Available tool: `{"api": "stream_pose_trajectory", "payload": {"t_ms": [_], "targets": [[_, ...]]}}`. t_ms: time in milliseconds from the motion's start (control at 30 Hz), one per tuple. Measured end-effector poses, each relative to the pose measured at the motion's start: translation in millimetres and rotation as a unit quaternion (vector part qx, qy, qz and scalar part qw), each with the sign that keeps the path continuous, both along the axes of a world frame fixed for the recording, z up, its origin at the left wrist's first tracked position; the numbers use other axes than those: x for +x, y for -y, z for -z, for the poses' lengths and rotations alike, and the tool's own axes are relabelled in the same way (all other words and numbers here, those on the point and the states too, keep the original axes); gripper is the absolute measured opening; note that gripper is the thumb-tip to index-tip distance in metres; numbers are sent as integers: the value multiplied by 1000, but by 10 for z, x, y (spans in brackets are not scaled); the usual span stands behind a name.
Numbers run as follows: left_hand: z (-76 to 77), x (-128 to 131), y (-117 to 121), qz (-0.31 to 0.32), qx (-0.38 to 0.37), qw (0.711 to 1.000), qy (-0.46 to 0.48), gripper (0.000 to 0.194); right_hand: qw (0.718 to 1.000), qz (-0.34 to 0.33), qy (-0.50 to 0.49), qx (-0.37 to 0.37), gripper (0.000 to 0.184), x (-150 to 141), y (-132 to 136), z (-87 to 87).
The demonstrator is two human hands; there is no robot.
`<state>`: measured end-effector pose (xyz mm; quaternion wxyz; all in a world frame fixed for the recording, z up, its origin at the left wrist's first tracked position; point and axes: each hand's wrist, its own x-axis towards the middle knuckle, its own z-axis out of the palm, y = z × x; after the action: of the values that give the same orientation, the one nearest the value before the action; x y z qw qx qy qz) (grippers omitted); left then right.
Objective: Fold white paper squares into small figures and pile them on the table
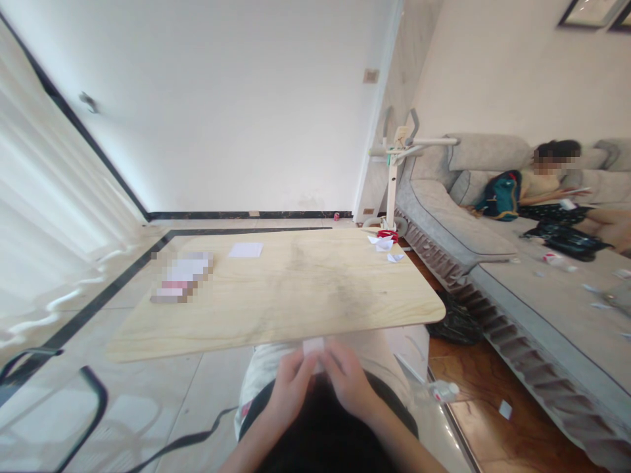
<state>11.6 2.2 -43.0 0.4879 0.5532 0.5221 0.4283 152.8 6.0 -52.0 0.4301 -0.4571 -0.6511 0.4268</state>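
Close to my body, just below the near edge of the wooden table (276, 295), a small piece of white paper (314, 345) is held between my two hands. My left hand (294, 378) closes on its left side, and my right hand (344, 371) pinches it from the right. The fingertips are partly hidden and slightly blurred. On the far right corner of the table lie folded white papers (382, 243) and red-handled scissors (388, 234). A flat white sheet stack (246, 249) rests near the far edge.
A blurred-out box-like item (182, 276) lies on the table's left. To the right stands a grey sofa (522, 295) with a seated person (547, 184) and a backpack (503, 196). A black bag (456, 318), a plastic bottle (445, 391) and a paper scrap (505, 410) are on the floor.
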Motion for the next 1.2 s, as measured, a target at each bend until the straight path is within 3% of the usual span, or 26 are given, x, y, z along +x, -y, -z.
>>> {"api": "stream_pose_trajectory", "payload": {"t_ms": [400,567,1200], "targets": [[42,-11,-4,28,38,999,-23,44,999,-3,-34,-11,34,6,-8,3],[52,-9,-10,21,40,999,-21,43,998,-22,-31,-43,35,0,-31,12],[36,-19,-2,-8,42,999,-31,42,998,-25,-22,-52,39,-15,-21,53]]}}
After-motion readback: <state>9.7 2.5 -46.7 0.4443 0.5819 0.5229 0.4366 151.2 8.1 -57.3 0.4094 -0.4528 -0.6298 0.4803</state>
